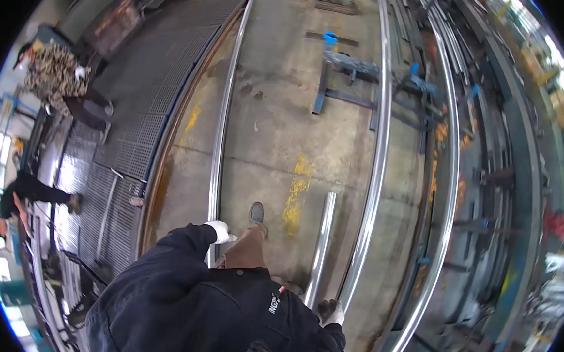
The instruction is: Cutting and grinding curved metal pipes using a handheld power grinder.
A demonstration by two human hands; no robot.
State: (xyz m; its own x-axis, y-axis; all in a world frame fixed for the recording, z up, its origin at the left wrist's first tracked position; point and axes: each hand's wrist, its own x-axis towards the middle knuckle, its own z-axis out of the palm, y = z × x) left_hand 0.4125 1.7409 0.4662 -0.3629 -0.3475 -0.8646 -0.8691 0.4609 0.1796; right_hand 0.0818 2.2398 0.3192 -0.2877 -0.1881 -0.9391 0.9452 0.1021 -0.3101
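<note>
Dark jacket (194, 307) closest, across the lower middle of the view.
The right hand (331, 311), in a dark-fingered glove, is between the short shiny bar (320, 250) and the right long bar (383, 118); the left hand (220, 232), white-gloved, lies at the left long bar (217, 165). How far either is open, or whether it grips, I cannot tell. Farther off, a blue stand (321, 87) is on the concrete floor (278, 136).

2 people (56, 78) — far left, dark grating (140, 130), worn yellow floor paint (295, 200)
</note>
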